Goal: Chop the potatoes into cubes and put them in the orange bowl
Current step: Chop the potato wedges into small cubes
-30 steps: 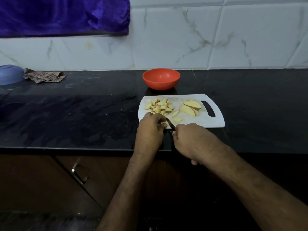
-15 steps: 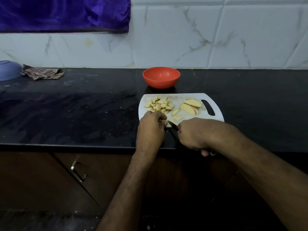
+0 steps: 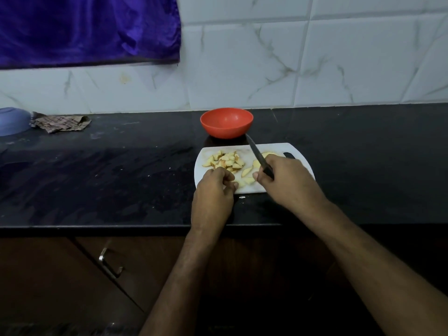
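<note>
A white cutting board (image 3: 206, 155) lies on the black counter. A pile of potato cubes (image 3: 226, 161) sits on its left half, with a few larger slices (image 3: 247, 171) beside it. My left hand (image 3: 213, 195) rests at the board's near edge, fingers curled on a potato piece (image 3: 238, 183). My right hand (image 3: 288, 180) grips a black knife (image 3: 257, 155), blade raised and pointing toward the orange bowl (image 3: 226, 122). The bowl stands just behind the board and looks empty. My right hand hides the slices on the board's right side.
A blue bowl (image 3: 12, 121) and a crumpled checked cloth (image 3: 60, 122) lie at the counter's far left. A purple cloth (image 3: 89, 27) hangs on the tiled wall. Below the counter edge are dark cabinet doors with a metal handle (image 3: 109, 265).
My right hand lifted the knife from the near edge of the board and swung it forward, so the blade now points up toward the bowl. My left hand stayed at the near edge.
</note>
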